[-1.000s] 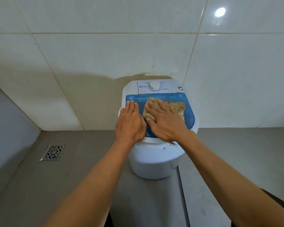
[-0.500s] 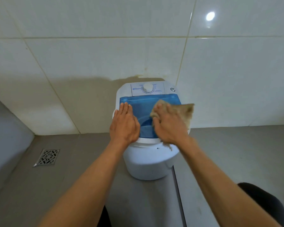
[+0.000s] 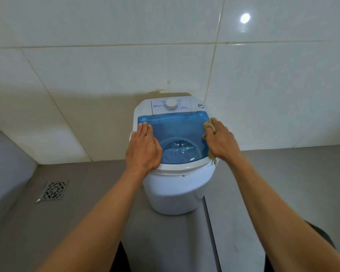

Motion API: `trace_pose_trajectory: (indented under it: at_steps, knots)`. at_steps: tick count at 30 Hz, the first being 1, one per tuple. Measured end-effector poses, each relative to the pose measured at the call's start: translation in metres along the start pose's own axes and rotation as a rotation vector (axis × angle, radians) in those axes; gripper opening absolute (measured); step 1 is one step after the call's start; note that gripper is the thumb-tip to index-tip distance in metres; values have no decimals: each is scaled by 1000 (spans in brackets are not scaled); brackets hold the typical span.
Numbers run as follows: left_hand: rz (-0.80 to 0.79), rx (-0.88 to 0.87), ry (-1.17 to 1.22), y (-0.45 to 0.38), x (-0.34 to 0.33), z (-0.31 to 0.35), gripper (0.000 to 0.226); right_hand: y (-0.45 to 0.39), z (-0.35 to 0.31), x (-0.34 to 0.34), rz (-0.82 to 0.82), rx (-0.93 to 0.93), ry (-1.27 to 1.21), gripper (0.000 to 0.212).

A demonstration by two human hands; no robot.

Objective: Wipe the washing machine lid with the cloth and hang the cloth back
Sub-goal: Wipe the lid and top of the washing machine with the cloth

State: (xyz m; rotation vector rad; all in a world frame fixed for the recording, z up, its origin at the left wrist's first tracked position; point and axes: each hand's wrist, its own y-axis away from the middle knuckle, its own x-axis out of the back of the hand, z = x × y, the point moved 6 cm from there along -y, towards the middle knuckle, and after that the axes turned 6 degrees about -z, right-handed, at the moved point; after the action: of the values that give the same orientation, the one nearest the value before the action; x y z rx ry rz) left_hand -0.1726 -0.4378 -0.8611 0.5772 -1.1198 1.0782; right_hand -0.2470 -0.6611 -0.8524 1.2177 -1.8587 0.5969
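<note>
A small white washing machine point(image 3: 177, 189) stands against the tiled wall. Its blue see-through lid point(image 3: 177, 130) is closed, and the drum shows through it. My left hand point(image 3: 143, 148) lies flat with straight fingers on the lid's left side. My right hand point(image 3: 221, 143) grips the tan cloth point(image 3: 208, 124) at the lid's right edge. Most of the cloth is bunched under the hand, with bits showing above the fingers and a frayed end below the wrist.
A white dial point(image 3: 171, 104) sits on the control panel behind the lid. A metal floor drain point(image 3: 53, 191) lies in the grey floor to the left. A grey wall closes the left side. Dark clothing shows at the bottom edge.
My right hand has dragged the cloth from the middle of the lid to its right edge and closed around it. The left hand has stayed flat on the left side.
</note>
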Motion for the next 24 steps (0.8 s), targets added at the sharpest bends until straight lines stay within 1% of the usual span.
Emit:
trace_pose_trajectory:
  at_steps: [2, 3, 5, 7, 9, 14, 16, 19, 20, 22, 24]
  knots:
    - [18, -4, 13, 0, 1, 1, 54, 14, -12, -16, 16, 32, 137, 56]
    - [27, -5, 22, 0, 1, 1, 54, 25, -24, -26, 19, 81, 209, 59]
    - [37, -8, 31, 0, 1, 1, 53, 49, -50, -47, -31, 174, 263, 59]
    - [34, -10, 28, -1, 0, 1, 53, 61, -68, -58, -86, 241, 262, 58]
    - [32, -12, 20, 0, 0, 1, 53, 47, -67, -52, -97, 272, 268, 56]
    - [23, -7, -5, -1, -1, 1, 54, -28, -52, -28, -83, 151, 267, 52]
    - [27, -3, -8, -1, -2, -1, 54, -42, -71, -36, -95, 217, 302, 51]
    - [29, -8, 5, -3, -3, -3, 53, -38, -117, -63, -210, 435, 325, 51]
    - [33, -10, 16, -4, -3, -3, 53, -37, -128, -68, -245, 475, 309, 49]
    - [38, -11, 20, -5, -3, -3, 53, -41, -132, -69, -294, 478, 252, 46]
    - [28, -9, 1, -4, -3, -3, 53, -41, -123, -61, -308, 478, 239, 49]
